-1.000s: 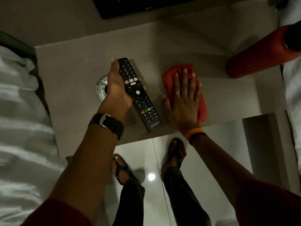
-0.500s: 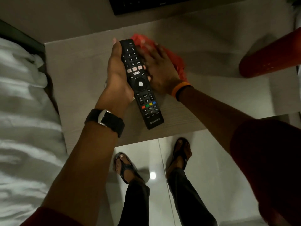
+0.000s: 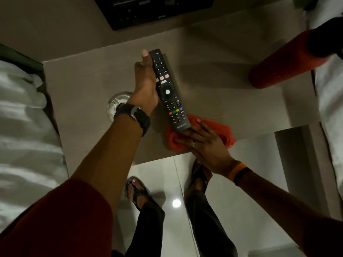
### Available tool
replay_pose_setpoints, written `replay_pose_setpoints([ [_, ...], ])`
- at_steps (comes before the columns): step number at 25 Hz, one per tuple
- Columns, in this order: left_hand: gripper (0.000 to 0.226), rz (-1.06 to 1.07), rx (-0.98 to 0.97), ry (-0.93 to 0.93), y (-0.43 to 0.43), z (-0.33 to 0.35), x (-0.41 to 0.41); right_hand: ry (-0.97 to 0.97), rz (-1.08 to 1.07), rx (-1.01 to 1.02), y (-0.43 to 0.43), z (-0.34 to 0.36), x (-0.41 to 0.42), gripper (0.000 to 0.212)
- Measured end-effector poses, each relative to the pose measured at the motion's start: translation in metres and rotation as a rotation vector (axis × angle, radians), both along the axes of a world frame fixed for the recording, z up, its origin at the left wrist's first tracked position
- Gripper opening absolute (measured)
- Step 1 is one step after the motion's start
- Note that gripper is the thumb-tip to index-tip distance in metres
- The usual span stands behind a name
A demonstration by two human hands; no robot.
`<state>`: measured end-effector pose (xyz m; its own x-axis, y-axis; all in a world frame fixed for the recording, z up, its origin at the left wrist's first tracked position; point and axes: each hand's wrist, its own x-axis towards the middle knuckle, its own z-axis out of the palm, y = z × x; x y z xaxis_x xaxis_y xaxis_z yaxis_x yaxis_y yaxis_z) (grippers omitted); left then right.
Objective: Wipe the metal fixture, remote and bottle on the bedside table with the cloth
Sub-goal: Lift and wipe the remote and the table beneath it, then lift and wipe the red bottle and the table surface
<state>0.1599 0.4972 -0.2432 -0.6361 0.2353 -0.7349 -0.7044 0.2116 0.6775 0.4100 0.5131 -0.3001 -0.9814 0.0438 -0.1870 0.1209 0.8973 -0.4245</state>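
While gripped, remote (image 3: pixel 168 89) points away (tilted).

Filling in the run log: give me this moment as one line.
left hand: holds remote | right hand: pressing cloth on table under remote's near end | bottle: untouched

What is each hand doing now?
Left hand: closed on the remote.
Right hand: open, fingers flat on the cloth.
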Motion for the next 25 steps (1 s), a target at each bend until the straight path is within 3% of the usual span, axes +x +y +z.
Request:
replay_pose_setpoints([
  [3,0.028,0.024,0.020,0.032,0.019,-0.012,0.007,-0.011,-0.001,-0.118,-0.009,0.016,0.027,0.044],
  [5,0.029,-0.031,-0.072,0.112,0.027,-0.021,0.010,0.002,-0.136,-0.290,-0.014,0.027,0.040,0.042],
  [9,0.035,-0.254,-0.335,0.368,0.034,-0.032,0.014,0.070,-0.857,-0.957,-0.012,0.055,0.041,0.045],
  [12,0.035,-0.356,-0.379,0.465,0.033,-0.035,0.018,0.041,-1.274,-1.378,-0.002,0.059,0.040,0.027],
  [14,0.023,-0.411,-0.365,0.567,0.030,-0.037,0.019,0.019,-1.533,-1.645,0.007,0.062,0.043,0.030],
  [16,0.034,-0.485,-0.369,0.687,0.026,-0.038,0.024,0.138,-1.604,-1.790,0.015,0.065,0.046,0.022],
  [19,0.057,-0.572,-0.552,0.830,0.025,-0.023,0.048,0.413,-1.609,-1.918,0.027,0.071,0.056,0.046],
  [21,0.053,-0.632,-0.411,1.037,0.043,0.005,0.076,0.576,-1.591,-1.984,0.039,0.078,0.070,0.033],
  [23,0.048,-0.749,-0.107,1.270,0.070,0.039,0.104,0.645,-1.627,-2.004,0.053,0.087,0.080,0.025],
  [25,0.057,-0.956,0.111,1.485,0.104,0.066,0.129,0.667,-1.694,-1.926,0.069,0.093,0.089,0.029],
])
